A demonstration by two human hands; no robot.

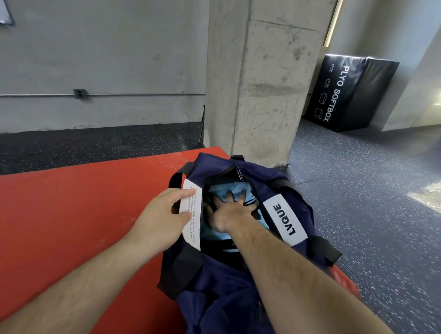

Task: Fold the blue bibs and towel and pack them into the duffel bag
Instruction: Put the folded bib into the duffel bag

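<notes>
Navy duffel bag [220,294] unzipped on red mat [71,223], long axis pointing away from viewer | blue cloth [223,190] inside, directly beneath right hand [227,210], fingers spread flat, pressing down, grasping nothing | left hand [166,212] pinching left rim at white label [193,231], holding mouth wide | both 2 hands at bag.

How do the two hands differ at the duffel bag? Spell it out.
The left hand touches the white printed panel on the rim of the duffel bag; the right hand reaches inside the opening. The right hand's fingers are spread flat on the light blue fabric; the left hand touches none. Both are bare and on the same bag.
</notes>
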